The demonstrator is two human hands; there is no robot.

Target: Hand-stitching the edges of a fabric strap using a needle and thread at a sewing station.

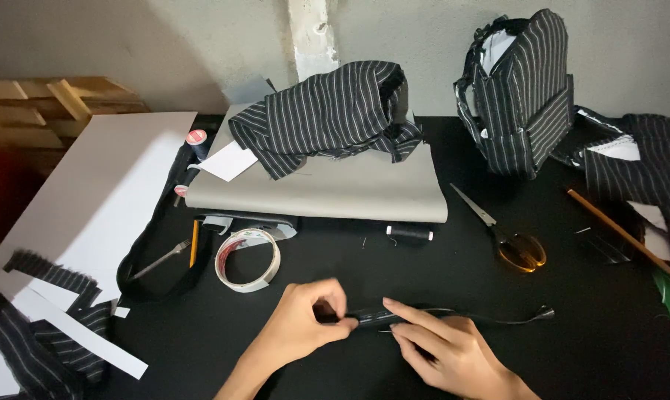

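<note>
Lying across whole frame: black worktop (335, 289), serving as landmark for all below. At its left edge, overhanging: big white board (90, 200). At back centre of worktop: grey folded sheet (327, 189), w/ striped black cloth (327, 111) heaped on top. At back right of worktop: striped bag (520, 92) standing upright. At far right edge: more striped fabric (646, 159), wooden stick (620, 233) lying diagonally just in front. At front left corner: striped scraps (42, 326) mixed w/ white strips. Right of centre on worktop: scissors (502, 233), amber handles, blades shut, pointing up-left. Left of centre: tape roll (247, 259) lying flat, dark strap (153, 259) curling beside it. Centre, just in front of grey sheet: black thread spool (409, 232) lying on side.

At front centre of worktop: left hand (302, 326) pinching left end of narrow black strip (453, 315), fingers closed on it. Right hand (446, 348) pressing strip down, index finger stretched along it, other fingers curled; holding strip too, thumb hidden. Strip lying flat on worktop, tail trailing right of both hands.
</note>
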